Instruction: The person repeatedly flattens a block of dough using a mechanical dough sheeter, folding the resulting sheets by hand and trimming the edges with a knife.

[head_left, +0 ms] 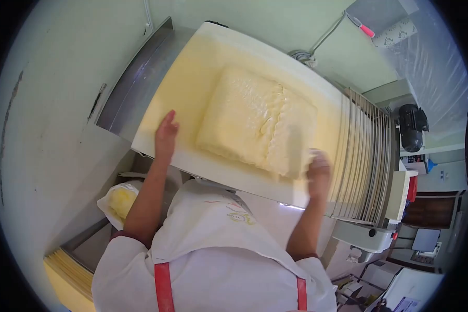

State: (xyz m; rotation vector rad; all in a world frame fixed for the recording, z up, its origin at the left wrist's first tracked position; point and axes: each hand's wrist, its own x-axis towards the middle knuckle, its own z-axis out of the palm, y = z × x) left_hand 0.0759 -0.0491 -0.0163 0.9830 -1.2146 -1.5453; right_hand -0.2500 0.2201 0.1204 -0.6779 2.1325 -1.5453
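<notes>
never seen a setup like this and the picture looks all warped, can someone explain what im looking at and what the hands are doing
The single picture comes from a camera worn on a person's head, looking down over their own chest and arms; the wide lens bends the edges. The person wears a white jacket with red straps.

In front of them is a pale conveyor belt of what looks like a dough sheeter, with a metal guard of bars on the right side.

On the belt lies a folded slab of yellow dough. The left hand rests open on the belt just beside the slab. The right hand is at the slab's near right corner, blurred, so whether it grips is unclear.

Lower left sits a bag-lined tub with more dough.
</notes>
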